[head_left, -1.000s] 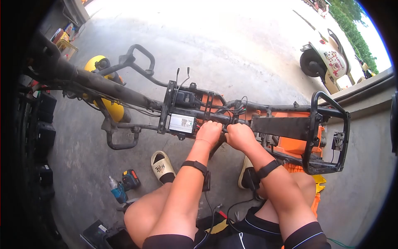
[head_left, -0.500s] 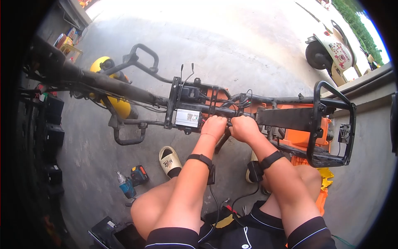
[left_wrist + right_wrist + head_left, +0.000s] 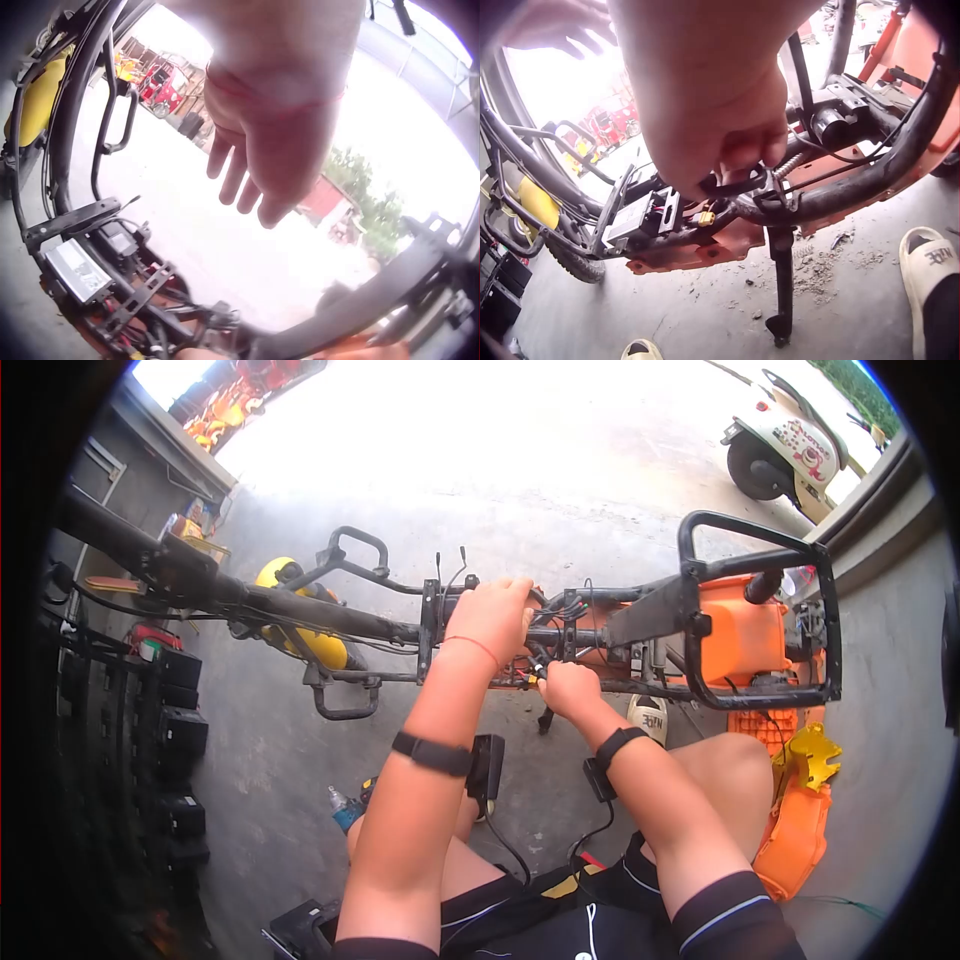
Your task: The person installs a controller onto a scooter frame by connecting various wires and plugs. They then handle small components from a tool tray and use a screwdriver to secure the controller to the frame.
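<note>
A black tubular vehicle frame (image 3: 340,615) lies across the head view. My left hand (image 3: 490,622) is raised above its middle, and the left wrist view shows that hand (image 3: 277,150) with fingers extended and nothing in them. My right hand (image 3: 572,690) is at the near frame rail, its fingers curled round a black cable (image 3: 739,185), partly hidden by the hand. Beside those fingers is a yellow connector (image 3: 705,218). A silver box (image 3: 77,270) with a label is mounted on the frame; in the head view the left hand and forearm cover it.
Orange plastic panels (image 3: 740,630) sit under the rear frame. A yellow tank-like part (image 3: 310,640) is behind the front tubes. Black boxes (image 3: 180,740) line the left side. A blue power tool (image 3: 348,812) lies by the knee, and a white scooter (image 3: 795,450) stands outside.
My left hand has left the right hand's side and risen up and left over the frame. The right hand stays by the rail. The head view has shifted.
</note>
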Motion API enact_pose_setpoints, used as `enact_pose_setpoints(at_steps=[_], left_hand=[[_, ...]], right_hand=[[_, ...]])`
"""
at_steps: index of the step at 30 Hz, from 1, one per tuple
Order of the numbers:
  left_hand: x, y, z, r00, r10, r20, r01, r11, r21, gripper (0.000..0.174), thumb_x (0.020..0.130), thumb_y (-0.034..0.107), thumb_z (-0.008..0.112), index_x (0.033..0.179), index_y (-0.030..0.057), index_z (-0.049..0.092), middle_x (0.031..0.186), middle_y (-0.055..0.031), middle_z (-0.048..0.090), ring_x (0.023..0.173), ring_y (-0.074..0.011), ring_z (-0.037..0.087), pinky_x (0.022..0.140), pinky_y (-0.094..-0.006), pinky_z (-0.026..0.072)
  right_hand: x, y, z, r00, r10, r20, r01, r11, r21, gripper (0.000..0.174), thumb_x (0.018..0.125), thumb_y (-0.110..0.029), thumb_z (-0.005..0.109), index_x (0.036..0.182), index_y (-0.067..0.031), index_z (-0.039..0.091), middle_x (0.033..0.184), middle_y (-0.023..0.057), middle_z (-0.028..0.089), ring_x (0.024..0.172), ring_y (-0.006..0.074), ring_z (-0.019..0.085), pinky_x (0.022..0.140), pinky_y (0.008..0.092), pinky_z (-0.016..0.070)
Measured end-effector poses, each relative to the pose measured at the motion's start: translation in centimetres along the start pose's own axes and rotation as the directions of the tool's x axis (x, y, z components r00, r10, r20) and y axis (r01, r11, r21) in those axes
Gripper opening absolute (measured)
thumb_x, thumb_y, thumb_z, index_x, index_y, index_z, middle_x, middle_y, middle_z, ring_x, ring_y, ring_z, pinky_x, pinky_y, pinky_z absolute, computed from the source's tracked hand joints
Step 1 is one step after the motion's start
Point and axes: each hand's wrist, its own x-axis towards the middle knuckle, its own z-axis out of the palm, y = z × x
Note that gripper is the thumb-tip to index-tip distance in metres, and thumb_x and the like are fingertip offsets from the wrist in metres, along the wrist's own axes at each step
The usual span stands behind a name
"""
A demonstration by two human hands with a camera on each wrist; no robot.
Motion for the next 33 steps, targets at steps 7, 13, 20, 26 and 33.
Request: enact_pose_setpoints(at_steps=[7,13,20,26,33], left_hand=[[-8.9,7.2,-5.2,0.949,0.06,-0.31,-0.194,0.886,-0.421,0.033,0.088,0.018,0.066,0.116,0.0019,0.062,0.104,-0.0191,0.067,0.099,-0.0372,0.064,0.087,-0.0431,0.0511],[-8.5,7.1,4.7,0.97,-0.02,-0.242,0.005,0.998,-0.062,0.011,0.087,0.022,0.057,0.088,0.0145,0.065,0.088,-0.0051,0.068,0.085,-0.025,0.068,0.073,-0.0417,0.0516],[-8.8,6.9,1.3,0.99,-0.062,0.127,0.084,0.979,-0.184,0.022,0.091,0.018,0.056,0.101,0.0139,0.075,0.101,-0.0063,0.073,0.096,-0.0236,0.068,0.08,-0.0402,0.0488],[-6.2,8.7,7.0,0.957,-0.015,0.29,0.078,0.975,-0.209,0.025,0.092,0.02,0.054,0.104,0.0145,0.075,0.107,-0.0061,0.072,0.102,-0.0237,0.068,0.082,-0.0421,0.0493],[-7.4,10.1,6.1,0.922,0.115,0.369,-0.023,0.969,-0.245,0.031,0.097,0.019,0.048,0.117,0.0104,0.07,0.117,-0.0086,0.07,0.11,-0.0251,0.065,0.086,-0.0491,0.0491]], right_hand=[[1.1,-0.5,3.3,0.987,-0.081,-0.139,0.07,0.994,-0.088,0.03,0.094,-0.03,0.049,0.097,-0.0093,0.07,0.095,0.0114,0.073,0.089,0.0262,0.071,0.076,0.0434,0.0543],[-0.4,-0.7,2.9,0.956,-0.197,-0.22,0.127,0.947,-0.295,0.023,0.092,-0.029,0.052,0.098,-0.0156,0.069,0.095,0.0058,0.072,0.088,0.0244,0.069,0.077,0.0429,0.0498],[0.1,-0.7,5.0,0.87,-0.302,-0.391,0.132,0.904,-0.406,0.017,0.091,-0.029,0.056,0.098,-0.0203,0.068,0.094,0.0024,0.071,0.087,0.0237,0.068,0.078,0.0436,0.0463],[2.7,-2.8,4.4,0.988,0.004,-0.155,-0.042,0.969,-0.244,0.025,0.09,-0.033,0.059,0.092,-0.0095,0.066,0.086,0.019,0.071,0.083,0.0337,0.071,0.074,0.0525,0.0539],[1.2,-3.2,4.6,0.963,-0.001,-0.27,-0.069,0.966,-0.25,0.028,0.091,-0.031,0.059,0.088,-0.0036,0.062,0.082,0.02,0.069,0.08,0.0378,0.069,0.072,0.0498,0.0544]])
